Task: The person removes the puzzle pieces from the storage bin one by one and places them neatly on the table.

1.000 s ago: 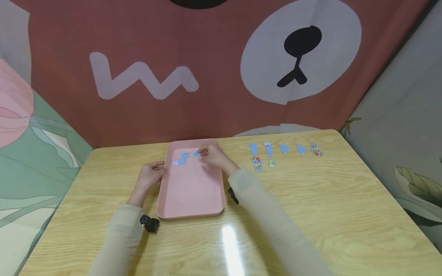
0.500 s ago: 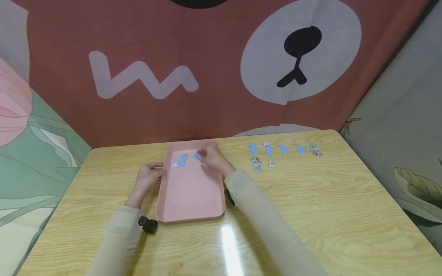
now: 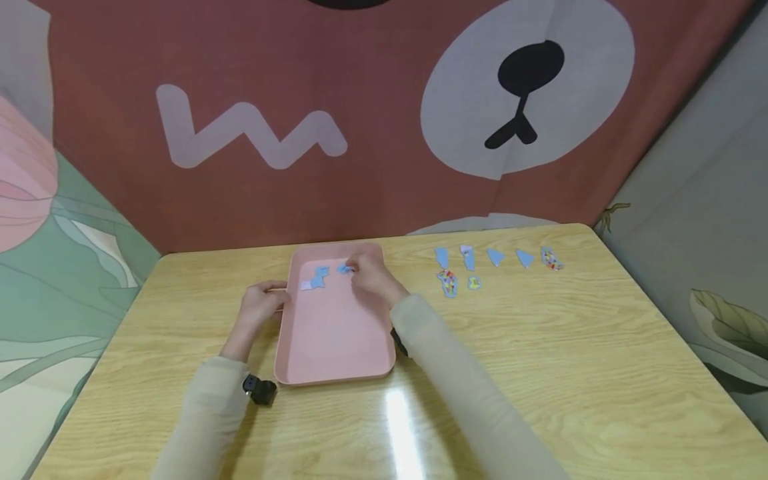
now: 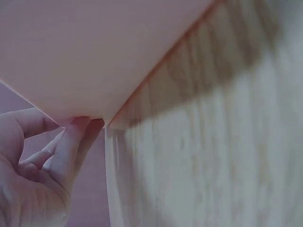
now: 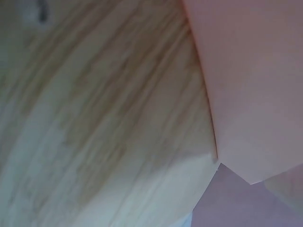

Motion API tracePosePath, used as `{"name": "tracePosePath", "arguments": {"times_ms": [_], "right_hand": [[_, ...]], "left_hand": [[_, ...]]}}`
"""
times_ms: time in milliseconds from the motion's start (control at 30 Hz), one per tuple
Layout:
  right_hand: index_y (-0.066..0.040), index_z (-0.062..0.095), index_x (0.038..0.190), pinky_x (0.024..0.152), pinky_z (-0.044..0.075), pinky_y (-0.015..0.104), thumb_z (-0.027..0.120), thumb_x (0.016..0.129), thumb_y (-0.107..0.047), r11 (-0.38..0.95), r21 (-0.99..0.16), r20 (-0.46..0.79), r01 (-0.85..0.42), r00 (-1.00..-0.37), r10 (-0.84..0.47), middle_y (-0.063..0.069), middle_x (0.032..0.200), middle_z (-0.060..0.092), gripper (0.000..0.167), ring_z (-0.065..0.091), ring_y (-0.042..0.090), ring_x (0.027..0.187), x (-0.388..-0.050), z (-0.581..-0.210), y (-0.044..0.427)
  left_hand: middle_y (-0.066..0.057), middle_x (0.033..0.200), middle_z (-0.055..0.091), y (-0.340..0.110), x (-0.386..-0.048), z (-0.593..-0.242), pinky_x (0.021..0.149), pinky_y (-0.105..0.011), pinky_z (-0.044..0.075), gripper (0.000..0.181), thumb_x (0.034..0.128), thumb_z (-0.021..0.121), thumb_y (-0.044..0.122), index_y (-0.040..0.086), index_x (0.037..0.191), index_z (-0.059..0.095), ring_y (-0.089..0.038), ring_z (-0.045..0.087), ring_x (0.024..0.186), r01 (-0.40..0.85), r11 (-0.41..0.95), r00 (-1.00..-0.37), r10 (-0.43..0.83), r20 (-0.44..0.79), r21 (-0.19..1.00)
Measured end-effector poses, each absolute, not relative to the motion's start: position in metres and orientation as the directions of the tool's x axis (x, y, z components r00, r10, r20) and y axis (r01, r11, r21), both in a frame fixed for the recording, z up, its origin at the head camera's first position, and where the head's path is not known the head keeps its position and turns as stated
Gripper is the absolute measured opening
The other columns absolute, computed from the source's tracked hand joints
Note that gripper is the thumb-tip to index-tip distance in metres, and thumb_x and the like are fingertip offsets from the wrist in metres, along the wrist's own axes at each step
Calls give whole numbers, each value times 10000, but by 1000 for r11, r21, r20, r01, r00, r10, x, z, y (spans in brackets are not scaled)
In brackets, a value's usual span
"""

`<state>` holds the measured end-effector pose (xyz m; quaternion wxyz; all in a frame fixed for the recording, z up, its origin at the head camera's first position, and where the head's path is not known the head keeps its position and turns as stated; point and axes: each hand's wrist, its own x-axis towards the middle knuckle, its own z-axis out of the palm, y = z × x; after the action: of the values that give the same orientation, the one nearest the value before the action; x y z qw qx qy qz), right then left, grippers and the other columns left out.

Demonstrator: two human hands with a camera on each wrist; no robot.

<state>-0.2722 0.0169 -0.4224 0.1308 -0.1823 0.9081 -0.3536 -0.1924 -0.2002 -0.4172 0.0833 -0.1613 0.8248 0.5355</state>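
Note:
My left hand (image 3: 257, 308) is at the left side of a pink tray (image 3: 336, 347). In the left wrist view, the thumb and fingers (image 4: 71, 151) pinch the tray's wall at the rim. Over the tray's far part, my right hand (image 3: 372, 275) pinches a small blue puzzle piece (image 3: 344, 269) by its fingertips; the fingers partly cover it. Left of that lies a group of blue puzzle pieces (image 3: 318, 278) with a pale lilac end (image 3: 307, 285). The right wrist view shows the tray's outer wall (image 5: 255, 94) and tabletop, and the held piece is out of sight there.
Several loose pieces lie in two rows right of the tray, among them a blue triangle (image 3: 495, 257), a multicoloured piece (image 3: 447, 283) and a small yellow-green one (image 3: 474, 283). A printed cloth (image 3: 384, 200) hangs behind the wooden table (image 3: 570, 360).
The right hand stays over the tray's far end, with its fingers shifting slightly around the small blue piece. The tray slid slightly toward the near edge. The left hand keeps its place.

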Motion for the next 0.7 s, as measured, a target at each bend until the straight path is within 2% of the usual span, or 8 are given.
{"name": "tracePosePath", "arguments": {"times_ms": [200, 433, 700], "right_hand": [[-15, 602, 1267, 1092, 423, 337, 494, 882, 57, 756, -599, -126, -266, -900, -417, 115, 1319, 608, 406, 503, 239, 1292, -270, -422, 13], [-24, 567, 1306, 1127, 381, 331, 507, 916, -6, 802, -524, -122, -287, -907, -404, 89, 1350, 588, 395, 478, 231, 1317, -269, -424, 13], [-58, 665, 1179, 1066, 437, 321, 534, 894, 19, 789, -516, -100, -332, -892, -441, 78, 1216, 662, 323, 557, 226, 1208, -266, -424, 14]], "left_hand": [[-283, 1286, 578, -201, -192, -419, 727, -228, 574, 470, 897, 532, 111, -36, 1343, 498, -105, 660, 846, -361, 368, -932, -181, -315, 857], [-291, 1291, 571, -201, -193, -420, 734, -227, 575, 476, 891, 519, 96, -41, 1346, 492, -85, 648, 834, -359, 353, -932, -180, -314, 864], [-282, 1296, 572, -200, -192, -419, 768, -246, 579, 474, 894, 512, 106, -38, 1345, 494, -98, 644, 880, -364, 373, -931, -186, -315, 854]]}}
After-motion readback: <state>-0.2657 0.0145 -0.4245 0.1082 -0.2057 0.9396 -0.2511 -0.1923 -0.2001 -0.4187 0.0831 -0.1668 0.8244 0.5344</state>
